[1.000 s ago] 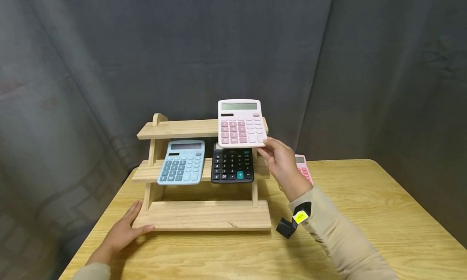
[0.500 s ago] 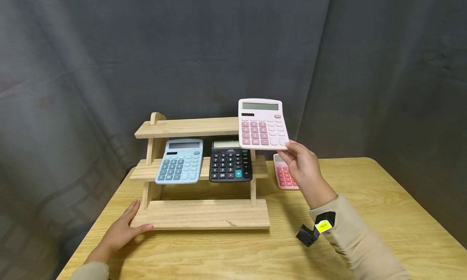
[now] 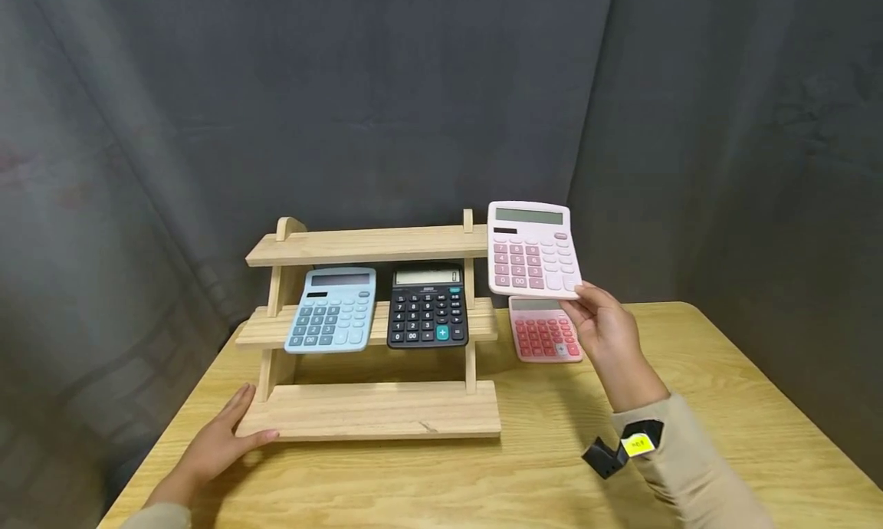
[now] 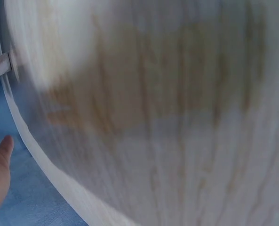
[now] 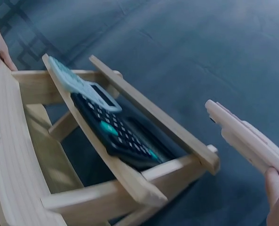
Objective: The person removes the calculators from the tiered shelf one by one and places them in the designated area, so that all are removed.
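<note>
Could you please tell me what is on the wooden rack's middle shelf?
On the middle shelf, a light blue calculator sits left of a black calculator in the head view. The surface directly beneath each is covered and cannot be seen.

A dark grey curtain (image 3: 386,100) hangs behind; a yellowish wood-grained table (image 3: 731,406) stands before it.

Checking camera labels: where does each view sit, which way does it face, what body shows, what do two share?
Head: on the head, facing forward and down at wooden rack and table; left hand and right hand show.
Left wrist: on that wrist, facing a blurred wooden surface; part of left hand, left edge.
Right wrist: on that wrist, facing across the rack; right hand lower right, left hand upper left.
Head and right wrist share blue calculator, black calculator, held pale pink calculator.
</note>
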Demonstrator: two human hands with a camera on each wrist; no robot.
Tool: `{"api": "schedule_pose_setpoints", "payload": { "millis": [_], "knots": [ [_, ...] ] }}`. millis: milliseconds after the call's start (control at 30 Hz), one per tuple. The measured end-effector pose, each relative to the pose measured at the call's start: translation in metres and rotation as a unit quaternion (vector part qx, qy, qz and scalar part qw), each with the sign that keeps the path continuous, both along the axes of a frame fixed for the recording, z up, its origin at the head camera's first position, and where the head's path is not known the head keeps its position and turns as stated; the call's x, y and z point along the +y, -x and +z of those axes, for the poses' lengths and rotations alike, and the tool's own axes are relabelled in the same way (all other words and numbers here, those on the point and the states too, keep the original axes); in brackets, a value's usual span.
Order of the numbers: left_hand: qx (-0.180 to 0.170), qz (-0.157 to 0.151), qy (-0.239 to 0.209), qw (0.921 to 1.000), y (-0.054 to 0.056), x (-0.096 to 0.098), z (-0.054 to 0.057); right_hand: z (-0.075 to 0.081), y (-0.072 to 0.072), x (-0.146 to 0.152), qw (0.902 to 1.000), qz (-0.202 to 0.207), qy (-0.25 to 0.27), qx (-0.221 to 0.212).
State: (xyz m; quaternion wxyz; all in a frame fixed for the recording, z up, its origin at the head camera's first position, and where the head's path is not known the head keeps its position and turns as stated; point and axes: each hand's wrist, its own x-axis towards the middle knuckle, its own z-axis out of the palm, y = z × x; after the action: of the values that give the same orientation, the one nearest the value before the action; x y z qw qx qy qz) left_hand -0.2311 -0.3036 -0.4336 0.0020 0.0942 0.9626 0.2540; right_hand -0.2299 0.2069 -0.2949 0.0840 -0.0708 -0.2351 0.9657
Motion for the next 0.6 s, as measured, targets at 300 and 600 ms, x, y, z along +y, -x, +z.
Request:
{"api": "schedule_pose_setpoints", "payload": {
  "millis": [300, 600],
  "knots": [
    [0.010, 0.005, 0.005, 0.9999, 0.001, -0.001, -0.004, -0.038, 0.015, 0.044, 0.9995, -0.017, 0.027, -0.005],
    [0.004, 0.009, -0.010, 0.9999, 0.003, 0.003, -0.006, -0.182, 0.095, 0.161, 0.9952, -0.048, -0.023, 0.082]
  ]
}}
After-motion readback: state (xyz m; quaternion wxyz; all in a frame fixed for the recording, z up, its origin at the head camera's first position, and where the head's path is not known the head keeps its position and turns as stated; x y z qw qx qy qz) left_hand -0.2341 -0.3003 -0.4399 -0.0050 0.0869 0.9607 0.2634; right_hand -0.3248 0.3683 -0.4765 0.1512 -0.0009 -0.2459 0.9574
